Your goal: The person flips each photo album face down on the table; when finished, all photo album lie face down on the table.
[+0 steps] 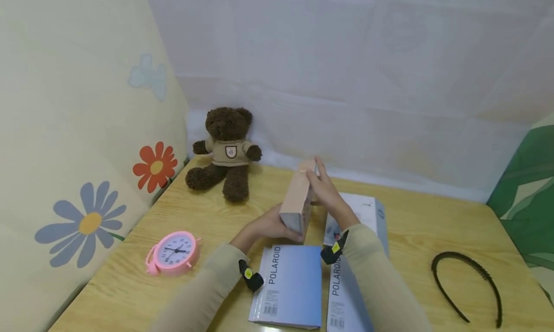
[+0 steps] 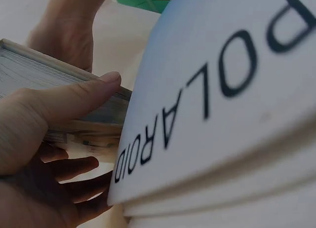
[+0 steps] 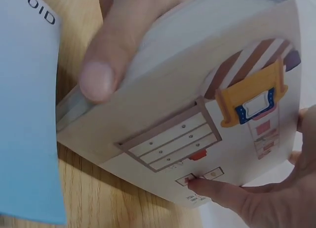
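Both hands hold a thick hardcover book [image 1: 296,192] with a pale pinkish spine, raised and tilted above the table's middle. My left hand [image 1: 274,223] grips its near lower end, thumb across the page edges in the left wrist view. My right hand [image 1: 326,190] holds the far right side; in the right wrist view its thumb or a finger presses the cover [image 3: 163,139], printed with a drawer chest and a striped shape. Just nearer lies a blue-and-white POLAROID book [image 1: 292,286], seemingly on another. A second POLAROID book [image 1: 348,296] lies to its right, partly under my right forearm.
A pink alarm clock [image 1: 175,251] stands at the left. At the back left sits a brown teddy bear [image 1: 228,151] against the white cloth. Beyond the right forearm lies a white-blue book [image 1: 361,209]; a black headband [image 1: 467,260] rests at the right.
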Demonstrator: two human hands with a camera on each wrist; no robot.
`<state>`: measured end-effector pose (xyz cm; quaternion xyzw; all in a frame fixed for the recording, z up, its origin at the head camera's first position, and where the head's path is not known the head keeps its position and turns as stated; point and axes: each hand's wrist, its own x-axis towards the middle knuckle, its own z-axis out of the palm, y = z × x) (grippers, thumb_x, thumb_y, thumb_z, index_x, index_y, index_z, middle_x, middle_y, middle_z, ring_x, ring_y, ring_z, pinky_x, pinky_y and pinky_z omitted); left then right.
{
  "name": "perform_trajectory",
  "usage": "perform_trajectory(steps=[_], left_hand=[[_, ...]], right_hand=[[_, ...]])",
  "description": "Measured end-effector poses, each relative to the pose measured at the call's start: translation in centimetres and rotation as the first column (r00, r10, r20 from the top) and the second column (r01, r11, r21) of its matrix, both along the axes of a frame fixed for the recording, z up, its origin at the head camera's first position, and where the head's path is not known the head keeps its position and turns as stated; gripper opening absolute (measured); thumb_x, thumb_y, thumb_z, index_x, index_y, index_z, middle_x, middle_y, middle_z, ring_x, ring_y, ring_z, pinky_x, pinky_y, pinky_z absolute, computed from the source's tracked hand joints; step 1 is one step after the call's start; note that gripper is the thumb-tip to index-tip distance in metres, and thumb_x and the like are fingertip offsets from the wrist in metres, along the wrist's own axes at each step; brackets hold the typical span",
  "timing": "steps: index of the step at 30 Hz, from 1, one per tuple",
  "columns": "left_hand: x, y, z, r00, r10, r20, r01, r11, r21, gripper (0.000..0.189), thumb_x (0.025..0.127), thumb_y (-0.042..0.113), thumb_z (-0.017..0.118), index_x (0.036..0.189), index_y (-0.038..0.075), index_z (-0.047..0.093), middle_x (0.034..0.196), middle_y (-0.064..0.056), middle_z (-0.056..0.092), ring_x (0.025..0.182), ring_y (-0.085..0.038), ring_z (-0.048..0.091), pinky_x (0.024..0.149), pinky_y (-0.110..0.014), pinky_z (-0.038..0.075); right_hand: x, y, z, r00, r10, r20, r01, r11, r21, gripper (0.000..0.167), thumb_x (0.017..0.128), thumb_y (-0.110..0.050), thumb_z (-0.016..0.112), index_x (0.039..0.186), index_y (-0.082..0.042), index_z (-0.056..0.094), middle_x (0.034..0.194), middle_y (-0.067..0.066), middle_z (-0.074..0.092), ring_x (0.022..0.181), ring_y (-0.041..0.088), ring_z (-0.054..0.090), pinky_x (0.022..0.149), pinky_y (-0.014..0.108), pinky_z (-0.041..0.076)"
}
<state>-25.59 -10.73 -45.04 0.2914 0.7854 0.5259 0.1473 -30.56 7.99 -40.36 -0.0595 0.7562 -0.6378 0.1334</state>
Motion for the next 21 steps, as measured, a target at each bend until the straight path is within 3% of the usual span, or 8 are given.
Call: perform_trajectory(steps=[6,11,13,15,19,21], left_hand=[[0.3,0.2,0.2,0.993,0.115,-0.007,-0.115,0.991,-0.065,0.105,0.066,0.004,0.091,0.153,0.009,0.032,0.135,-0.015,0.054,0.122,-0.031,0.052,0.107,-0.052,0.037],[-0.1,-0.5,0.8,0.984,0.18,-0.004,-0.179,0.97,-0.168,0.121,0.064,0.003,0.092,0.159,0.014,0.018,0.149,-0.016,0.044,0.131,-0.036,0.046,0.11,-0.053,0.036],[-0.2,-0.8,0.8,0.984,0.168,-0.055,-0.176,0.961,-0.215,0.123,0.063,0.005,0.092,0.159,0.01,0.016,0.153,-0.02,0.037,0.136,-0.038,0.04,0.112,-0.054,0.032],[-0.3,-1.1,0.7,0.979,0.148,-0.138,-0.181,0.945,-0.271,0.118,0.062,0.006,0.093,0.157,0.005,0.022,0.151,-0.022,0.039,0.135,-0.038,0.04,0.113,-0.052,0.031],[-0.2,-1.4,0.5,0.961,0.129,-0.245,-0.219,0.895,-0.388,0.104,0.062,0.008,0.093,0.149,-0.003,0.037,0.149,-0.024,0.041,0.138,-0.041,0.037,0.115,-0.051,0.029],[-0.2,-1.3,0.5,0.957,0.136,-0.255,-0.243,0.857,-0.454,0.099,0.063,0.009,0.092,0.147,-0.001,0.042,0.15,-0.024,0.041,0.139,-0.042,0.035,0.115,-0.052,0.028]], right_hand=[[-0.2,0.3,0.1,0.999,0.02,0.051,-0.015,0.995,-0.103,0.069,0.104,-0.036,0.043,0.161,-0.031,0.004,0.148,0.026,0.039,0.131,0.044,0.045,0.091,0.058,0.052],[-0.3,1.0,0.2,0.999,0.021,0.045,-0.016,0.993,-0.114,0.067,0.106,-0.025,0.044,0.161,-0.023,0.006,0.147,0.028,0.038,0.128,0.041,0.049,0.097,0.051,0.05],[-0.3,1.3,0.1,1.0,0.008,-0.015,-0.008,1.0,-0.006,0.063,0.106,-0.02,0.045,0.16,-0.013,0.013,0.15,0.027,0.037,0.126,0.039,0.051,0.098,0.048,0.05],[-0.3,1.5,-0.2,0.997,0.011,-0.078,0.0,0.99,0.142,0.061,0.104,-0.016,0.046,0.157,-0.003,0.02,0.151,0.027,0.037,0.13,0.04,0.048,0.103,0.048,0.046],[0.1,1.3,-1.3,0.991,0.051,-0.124,0.008,0.901,0.433,0.065,0.097,-0.021,0.053,0.151,0.006,0.031,0.151,0.026,0.038,0.137,0.042,0.038,0.112,0.049,0.034],[0.5,1.0,-1.8,0.994,0.065,-0.093,-0.012,0.875,0.484,0.067,0.094,-0.024,0.059,0.148,0.007,0.036,0.145,0.029,0.045,0.132,0.043,0.045,0.11,0.05,0.037]])
